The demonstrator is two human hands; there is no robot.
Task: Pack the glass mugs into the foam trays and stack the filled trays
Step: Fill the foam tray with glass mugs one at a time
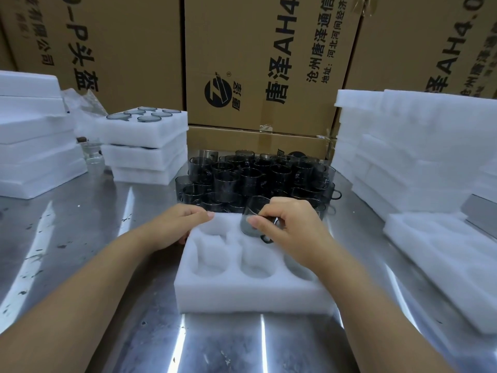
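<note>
A white foam tray point(242, 294) with round pockets lies in front of me on the steel table. My right hand point(290, 227) grips a smoky grey glass mug point(252, 219), tilted over the tray's far middle pocket. On the tray's far left corner rests my left hand point(177, 224), its fingers curled over the edge. Behind the tray stands a cluster of several dark glass mugs point(255, 176), piled in two layers. A stack of three filled trays point(146, 141) sits at the back left, mug rims showing in the top one.
Piles of foam trays point(408, 146) stand at the right, with one tray point(443, 265) lying flat near the right edge. More foam sheets point(35, 135) are stacked at the far left. Large cardboard boxes point(269, 63) wall off the back. The steel table point(80, 265) shows scuffs.
</note>
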